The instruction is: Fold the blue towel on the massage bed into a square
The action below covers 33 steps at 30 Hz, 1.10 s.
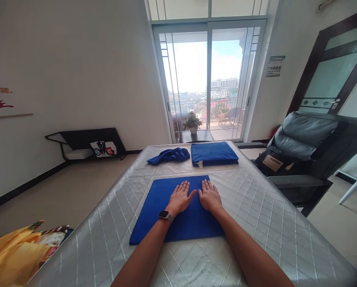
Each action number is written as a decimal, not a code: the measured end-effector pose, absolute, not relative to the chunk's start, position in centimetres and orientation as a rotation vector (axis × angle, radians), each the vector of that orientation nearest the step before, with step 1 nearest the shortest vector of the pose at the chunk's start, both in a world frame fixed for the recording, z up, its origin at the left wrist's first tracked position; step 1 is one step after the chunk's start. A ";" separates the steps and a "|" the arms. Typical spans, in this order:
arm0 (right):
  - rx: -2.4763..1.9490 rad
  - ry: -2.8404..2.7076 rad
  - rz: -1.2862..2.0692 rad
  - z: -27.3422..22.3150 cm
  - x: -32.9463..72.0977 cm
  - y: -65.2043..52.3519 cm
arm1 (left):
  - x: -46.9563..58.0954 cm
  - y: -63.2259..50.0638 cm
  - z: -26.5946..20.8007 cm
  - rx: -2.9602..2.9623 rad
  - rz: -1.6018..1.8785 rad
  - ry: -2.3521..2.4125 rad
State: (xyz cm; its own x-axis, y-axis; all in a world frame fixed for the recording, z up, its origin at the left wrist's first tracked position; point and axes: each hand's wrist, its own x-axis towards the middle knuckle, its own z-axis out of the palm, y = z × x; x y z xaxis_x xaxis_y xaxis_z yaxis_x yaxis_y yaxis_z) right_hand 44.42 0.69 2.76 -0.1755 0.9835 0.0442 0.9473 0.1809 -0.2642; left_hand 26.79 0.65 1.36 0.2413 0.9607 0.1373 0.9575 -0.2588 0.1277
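A flat blue cloth point(154, 211) lies spread on the quilted silver table cover point(103, 223). Flat on its upper middle rests my left hand point(181, 198), fingers stretched forward, a watch point(165, 215) on the wrist. My right hand point(209, 196) presses palm down near the cloth's right edge, fingers extended and thumb toward the left one. Neither hand grips anything. Beyond them a crumpled blue cloth point(169, 156) lies at the far left, and a neatly folded blue stack point(214, 153) with a white tag sits beside it.
To the right stands a dark grey armchair point(304, 135) with a black bag point(275, 162) on it. Yellow patterned fabric point(17, 251) is at the lower left. A black rack point(89, 141) is by the wall. A potted plant point(193, 121) stands before the sliding glass door point(208, 79).
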 end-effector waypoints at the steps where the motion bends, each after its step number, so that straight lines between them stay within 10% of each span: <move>1: -1.871 -2.246 0.272 2.8 44.4 0.7 | 25.4 0.4 1.4 2.437 0.267 1.933; 33: -1.955 -2.298 0.235 3.7 44.1 0.6 | 14.7 -1.6 1.2 2.190 0.190 2.347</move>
